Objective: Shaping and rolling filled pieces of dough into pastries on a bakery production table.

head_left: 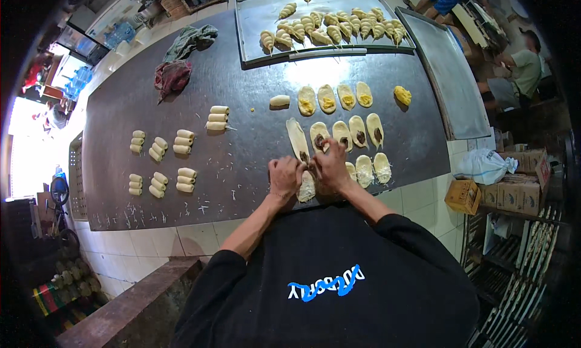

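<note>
My left hand [285, 177] and my right hand [331, 166] meet at the near end of a long flattened dough strip [295, 134] with dark filling [304, 157]. Fingers of both hands are closed and pinch the dough there; the fingertips partly hide the hold. Just nearer me lies an oval dough piece [307, 190] with whitish shreds on it. To the right, flat dough ovals carry dark filling [361, 137], others white shreds [382, 168]. A farther row bears yellow filling [346, 98]. Beside that row lies a plain dough roll [279, 100].
Small groups of rolled dough [183, 141] lie on the left of the dark table [242, 148]. Shaped ridged dough pieces fill part of a metal tray [266, 15] at the back. A yellow lump [402, 95], crumpled cloths [173, 75] and another tray [451, 88] are around. A person [520, 72] sits right.
</note>
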A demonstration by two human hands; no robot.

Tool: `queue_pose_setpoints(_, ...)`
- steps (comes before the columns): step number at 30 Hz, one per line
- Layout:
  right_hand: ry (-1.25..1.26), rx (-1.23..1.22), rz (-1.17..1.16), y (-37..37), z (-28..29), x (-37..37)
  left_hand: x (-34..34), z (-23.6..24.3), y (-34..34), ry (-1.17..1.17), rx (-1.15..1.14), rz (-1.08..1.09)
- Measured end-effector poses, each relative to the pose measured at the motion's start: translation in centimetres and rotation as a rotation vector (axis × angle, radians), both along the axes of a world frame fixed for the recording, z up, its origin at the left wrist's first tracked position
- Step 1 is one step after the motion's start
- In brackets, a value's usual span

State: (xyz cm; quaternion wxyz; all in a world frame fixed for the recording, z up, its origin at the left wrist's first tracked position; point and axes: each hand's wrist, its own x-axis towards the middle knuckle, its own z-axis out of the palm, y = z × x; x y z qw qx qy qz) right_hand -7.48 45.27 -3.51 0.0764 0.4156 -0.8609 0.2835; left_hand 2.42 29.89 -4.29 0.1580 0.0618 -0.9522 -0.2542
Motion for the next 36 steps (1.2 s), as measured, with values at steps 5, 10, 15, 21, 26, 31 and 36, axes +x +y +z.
queue_pose_setpoints(5,-0.087,0.074,-0.205,-4.9,0.9,-5.2,-5.2,2.2,-3.2,-0.409,-0.079,0.338)
queue_pose_setpoints(10,-0.154,-0.082,-0.174,-3.6,1.2,-4.2,-4.3,0.1,-4.4,-0.041,0.154,0.267)
queue_pose_setpoints(15,-0.111,-0.003,-0.081,-5.4,0.5,-6.3,-7.5,0.0,-4.7,-0.033,-0.016,0.159)
queue_pose_setpoints(21,-0.123,-0.036,-0.092,-7.3,3.0,-9.3,-11.2,0.3,-8.3,0.043,0.209,0.153)
queue_pose_setpoints(26,-0.118,0.017,-0.014,-7.9,1.6,-9.5,-11.5,-0.2,-8.0,-0.006,0.158,0.149)
queue_pose_setpoints(31,-0.185,0.079,0.198,-10.2,2.4,-13.2,-14.5,4.5,-11.3,0.175,0.211,0.353)
queue_pose_setpoints(36,-0.253,0.449,0.425,-10.7,1.1,-11.9,-10.8,5.6,-12.0,0.141,0.428,0.184)
